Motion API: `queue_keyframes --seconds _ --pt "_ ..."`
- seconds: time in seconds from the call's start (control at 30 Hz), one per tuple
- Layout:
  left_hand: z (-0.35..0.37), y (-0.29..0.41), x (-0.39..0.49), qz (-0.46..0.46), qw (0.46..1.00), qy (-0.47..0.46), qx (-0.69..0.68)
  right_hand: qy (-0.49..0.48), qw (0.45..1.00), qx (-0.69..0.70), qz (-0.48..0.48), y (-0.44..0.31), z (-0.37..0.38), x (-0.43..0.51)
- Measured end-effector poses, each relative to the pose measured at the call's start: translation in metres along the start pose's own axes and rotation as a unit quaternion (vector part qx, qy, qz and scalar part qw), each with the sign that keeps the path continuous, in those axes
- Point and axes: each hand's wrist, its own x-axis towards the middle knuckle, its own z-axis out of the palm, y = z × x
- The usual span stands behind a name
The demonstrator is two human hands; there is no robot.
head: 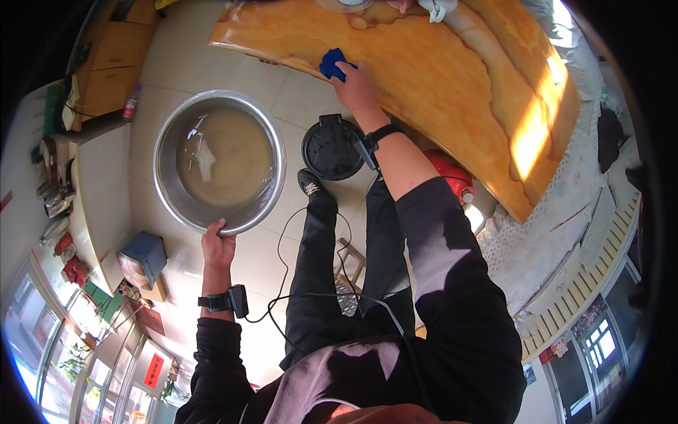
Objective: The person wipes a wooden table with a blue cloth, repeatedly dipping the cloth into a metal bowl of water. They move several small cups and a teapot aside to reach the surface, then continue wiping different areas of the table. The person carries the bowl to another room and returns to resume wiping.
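Note:
My left hand (218, 248) grips the near rim of a round metal basin (275, 175), thumb over the edge. Cloudy brownish water (233, 153) fills its lower part, with light glinting off the surface. My right hand (356, 87) holds a bunched dark blue cloth (332, 63) at the edge of a glossy orange-brown table (418, 69) with a marbled pattern. Whether the cloth presses on the tabletop or hangs just past its edge, I cannot tell.
A black round lidded bin (332, 148) stands by my shoe (309, 182). Under the table's edge sits a red container (447, 172). Cables (280, 254) from the wrist devices cross my legs. A blue bin (145, 254) and a bottle (130, 106) stand at left; a white teapot (437, 8) is on the table.

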Motion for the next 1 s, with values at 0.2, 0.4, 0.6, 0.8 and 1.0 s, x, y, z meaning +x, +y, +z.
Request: queue_keyframes --seconds 0.2,0.4,0.6,0.8,1.0 --pt "0.013 0.001 0.022 -0.049 0.998 -0.033 0.000 0.045 0.996 -0.060 0.039 0.078 -0.065 -0.074" --pt "0.032 0.009 0.037 -0.052 0.995 -0.070 0.038 0.014 0.987 -0.048 0.152 0.204 -0.164 -0.117" --pt "0.056 0.011 0.047 -0.057 0.992 -0.100 0.052 -0.008 0.919 -0.154 0.363 0.299 -0.262 -0.167" --pt "0.069 0.014 0.049 -0.054 0.990 -0.109 0.078 -0.065 0.880 -0.205 0.425 0.327 -0.309 -0.179" --pt "0.087 0.012 0.052 -0.048 0.991 -0.057 0.108 -0.045 0.842 -0.321 0.431 0.371 -0.406 -0.206"
